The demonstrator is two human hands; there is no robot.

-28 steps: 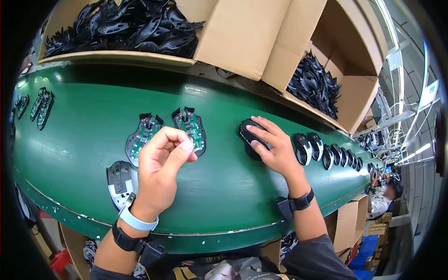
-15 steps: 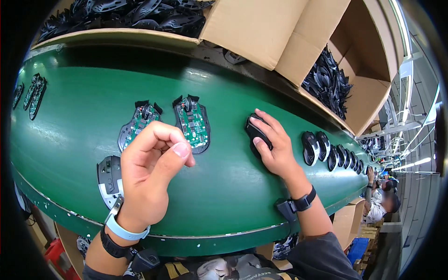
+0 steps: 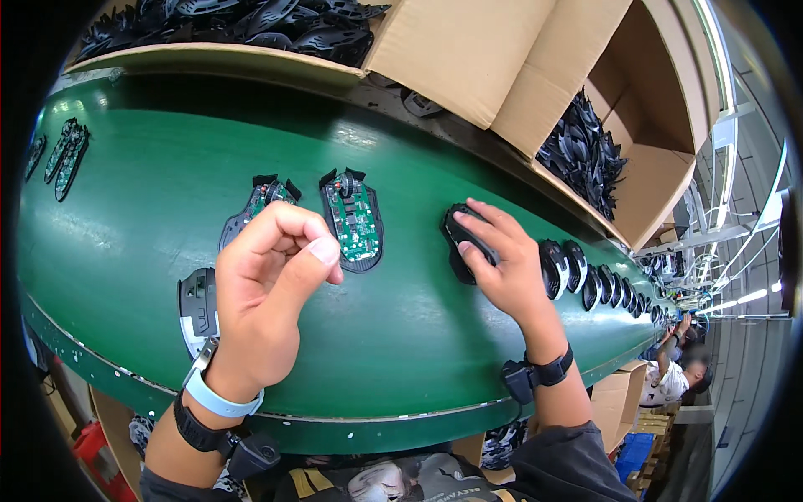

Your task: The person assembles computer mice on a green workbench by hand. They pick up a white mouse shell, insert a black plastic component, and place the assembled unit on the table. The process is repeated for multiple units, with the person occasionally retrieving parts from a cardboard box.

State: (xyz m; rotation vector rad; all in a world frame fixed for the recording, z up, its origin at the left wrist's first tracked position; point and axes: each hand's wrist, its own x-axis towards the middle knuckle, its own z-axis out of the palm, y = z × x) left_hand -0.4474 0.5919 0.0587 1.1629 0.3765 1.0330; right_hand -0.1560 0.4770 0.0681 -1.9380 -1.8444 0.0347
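My right hand (image 3: 517, 266) lies over a black computer mouse (image 3: 457, 261) on the green bench, fingers along its top and thumb at its near side. Raised over the bench on the left, my left hand (image 3: 272, 293) is closed, thumb pressed to the curled fingers; what it pinches, if anything, is too small to make out. Just beyond it, an open mouse base with a green circuit board (image 3: 358, 222) lies face up. A second such base (image 3: 237, 224) is partly hidden behind my left hand. Beside my left wrist sits a black and white mouse shell (image 3: 197, 305), partly covered.
A row of black and white mice (image 3: 554, 269) runs off to the right. Narrow circuit-board pieces (image 3: 72, 163) lie far left. Cardboard boxes of black plastic parts (image 3: 314, 38) (image 3: 580, 159) line the far edge. A co-worker (image 3: 667, 381) sits at the far right.
My right hand has shifted slightly right over the mouse, which stays about where it was. My left hand keeps its closed pose. The whole view has moved a little.
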